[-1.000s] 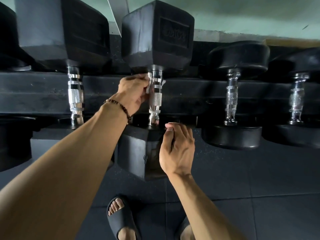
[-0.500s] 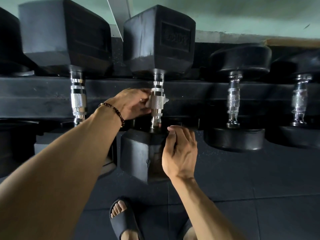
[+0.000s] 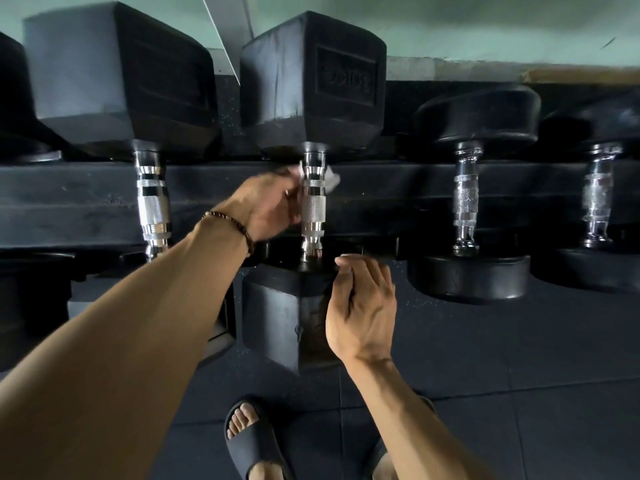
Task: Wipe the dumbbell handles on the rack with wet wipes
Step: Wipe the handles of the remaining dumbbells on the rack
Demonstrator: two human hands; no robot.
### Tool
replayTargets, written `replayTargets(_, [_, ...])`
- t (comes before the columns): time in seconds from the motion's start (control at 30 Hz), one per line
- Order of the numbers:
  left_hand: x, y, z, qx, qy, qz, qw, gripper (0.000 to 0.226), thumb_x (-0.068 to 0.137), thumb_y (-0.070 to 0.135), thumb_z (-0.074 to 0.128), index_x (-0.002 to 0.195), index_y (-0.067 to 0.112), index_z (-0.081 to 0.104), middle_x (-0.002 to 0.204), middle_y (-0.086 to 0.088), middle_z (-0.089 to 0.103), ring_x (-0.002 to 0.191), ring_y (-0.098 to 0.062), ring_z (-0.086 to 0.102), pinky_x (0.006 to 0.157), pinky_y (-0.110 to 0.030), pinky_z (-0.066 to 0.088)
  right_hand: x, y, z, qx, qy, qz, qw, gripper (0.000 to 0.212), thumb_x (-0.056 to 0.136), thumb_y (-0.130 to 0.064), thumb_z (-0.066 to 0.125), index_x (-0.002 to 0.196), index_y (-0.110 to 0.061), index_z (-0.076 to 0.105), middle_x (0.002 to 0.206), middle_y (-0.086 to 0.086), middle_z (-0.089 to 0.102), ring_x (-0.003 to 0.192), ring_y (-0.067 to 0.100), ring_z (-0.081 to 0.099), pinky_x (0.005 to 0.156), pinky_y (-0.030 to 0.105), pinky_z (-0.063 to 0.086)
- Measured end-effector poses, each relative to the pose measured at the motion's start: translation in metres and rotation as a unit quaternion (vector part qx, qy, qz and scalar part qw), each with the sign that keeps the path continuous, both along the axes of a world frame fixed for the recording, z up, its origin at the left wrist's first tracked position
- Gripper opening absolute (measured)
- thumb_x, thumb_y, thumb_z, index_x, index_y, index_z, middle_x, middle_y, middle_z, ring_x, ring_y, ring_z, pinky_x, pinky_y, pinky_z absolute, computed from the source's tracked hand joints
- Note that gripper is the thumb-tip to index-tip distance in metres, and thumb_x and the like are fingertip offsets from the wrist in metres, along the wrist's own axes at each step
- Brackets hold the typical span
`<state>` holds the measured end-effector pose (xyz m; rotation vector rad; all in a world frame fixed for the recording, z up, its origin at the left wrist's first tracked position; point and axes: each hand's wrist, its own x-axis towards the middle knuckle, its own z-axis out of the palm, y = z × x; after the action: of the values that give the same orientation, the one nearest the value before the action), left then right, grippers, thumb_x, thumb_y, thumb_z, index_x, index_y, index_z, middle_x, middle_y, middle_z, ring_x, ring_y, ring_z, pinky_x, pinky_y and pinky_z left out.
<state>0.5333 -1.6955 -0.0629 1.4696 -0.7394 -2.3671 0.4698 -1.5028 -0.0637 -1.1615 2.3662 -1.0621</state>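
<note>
Hex dumbbell (image 3: 313, 84), on rack (image 3: 69, 199): left hand (image 3: 266, 207) fingers clamp wet wipe (image 3: 330, 178) round upper chrome handle (image 3: 313, 202); right hand (image 3: 363, 303), fingers loosely curled, steadies near head; risk: wipe bunching, knurl missed.

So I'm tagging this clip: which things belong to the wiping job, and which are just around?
Part of the job:
left hand
wet wipe
middle dumbbell handle
right hand steadying that dumbbell's near head
rack

Just around:
round dumbbells
sandal
floor mat
</note>
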Motion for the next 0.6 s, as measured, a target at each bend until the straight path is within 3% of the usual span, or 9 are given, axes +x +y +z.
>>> replayTargets(0.1, [0.019,0.026,-0.003,-0.096,-0.122,-0.156,0.975,0.031,0.091,-0.013,0.046,0.088,0.008,0.069,0.070,-0.007,0.067,0.057,-0.013,0.065,0.050,-0.019,0.052,0.000,0.001,0.002,0.004,-0.003,0.001,1.000,0.035,0.091,-0.023,0.036,0.094,-0.011,0.069,0.098,0.000,0.070,0.087,0.020,0.057,0.075,0.043,0.050])
replayTargets(0.17, [0.020,0.023,-0.004,-0.117,-0.132,-0.133,0.975,0.030,0.090,-0.015,0.050,0.086,0.007,0.069,0.075,-0.010,0.069,0.059,-0.015,0.067,0.056,-0.023,0.057,0.000,0.001,0.002,0.007,-0.004,-0.002,1.000,0.035,0.090,-0.023,0.035,0.094,-0.012,0.069,0.098,0.000,0.070,0.088,0.019,0.057,0.076,0.042,0.049])
replayTargets(0.23, [0.010,0.010,0.000,-0.088,-0.083,-0.040,0.992,0.028,0.095,-0.012,0.045,0.094,0.005,0.067,0.084,-0.011,0.072,0.072,-0.020,0.071,0.071,-0.034,0.060,0.001,0.001,0.003,0.004,-0.006,-0.006,1.000,0.037,0.090,-0.024,0.035,0.095,-0.011,0.070,0.099,0.000,0.071,0.089,0.020,0.058,0.077,0.041,0.050])
replayTargets(0.3, [0.001,0.003,0.003,-0.061,-0.063,0.017,0.996,0.029,0.097,-0.009,0.042,0.095,0.009,0.064,0.081,-0.006,0.071,0.065,-0.016,0.069,0.065,-0.032,0.057,0.001,0.000,0.003,0.002,-0.005,-0.008,1.000,0.039,0.091,-0.025,0.035,0.096,-0.010,0.071,0.100,0.001,0.072,0.090,0.021,0.060,0.079,0.040,0.050])
replayTargets(0.37, [0.007,0.011,0.001,-0.109,-0.118,-0.090,0.983,0.030,0.094,-0.011,0.044,0.091,0.011,0.064,0.078,-0.007,0.069,0.061,-0.013,0.068,0.059,-0.027,0.055,0.001,0.000,0.003,0.007,-0.006,-0.007,1.000,0.040,0.091,-0.026,0.034,0.096,-0.010,0.071,0.099,0.002,0.071,0.089,0.022,0.059,0.078,0.040,0.050])
replayTargets(0.47, [0.027,0.032,-0.009,-0.195,-0.218,-0.273,0.917,0.021,0.090,-0.007,0.059,0.088,0.013,0.067,0.078,-0.006,0.064,0.074,-0.018,0.061,0.074,-0.028,0.051,0.001,0.001,0.004,0.020,-0.008,-0.004,1.000,0.039,0.091,-0.027,0.033,0.095,-0.012,0.069,0.098,0.001,0.070,0.088,0.020,0.056,0.076,0.042,0.049])
replayTargets(0.53, [0.029,0.030,-0.015,-0.246,-0.228,-0.291,0.896,0.023,0.085,-0.008,0.063,0.084,0.014,0.071,0.076,-0.003,0.067,0.077,-0.018,0.061,0.074,-0.027,0.049,0.001,0.002,0.004,0.021,-0.008,-0.005,1.000,0.038,0.090,-0.027,0.033,0.094,-0.013,0.068,0.098,0.001,0.070,0.088,0.021,0.056,0.076,0.042,0.049])
replayTargets(0.57, [0.027,0.025,-0.016,-0.261,-0.226,-0.265,0.900,0.028,0.082,-0.012,0.062,0.084,0.014,0.073,0.076,-0.003,0.070,0.074,-0.016,0.065,0.071,-0.025,0.051,0.001,0.002,0.004,0.020,-0.009,-0.005,1.000,0.038,0.090,-0.027,0.033,0.093,-0.013,0.068,0.098,0.001,0.070,0.088,0.021,0.056,0.076,0.041,0.049])
replayTargets(0.6, [0.022,0.020,-0.014,-0.243,-0.201,-0.210,0.925,0.032,0.080,-0.015,0.058,0.091,0.011,0.074,0.080,-0.005,0.074,0.074,-0.015,0.070,0.069,-0.025,0.054,0.001,0.001,0.004,0.017,-0.009,-0.005,1.000,0.038,0.090,-0.027,0.034,0.093,-0.013,0.068,0.098,0.001,0.070,0.088,0.020,0.056,0.076,0.041,0.049])
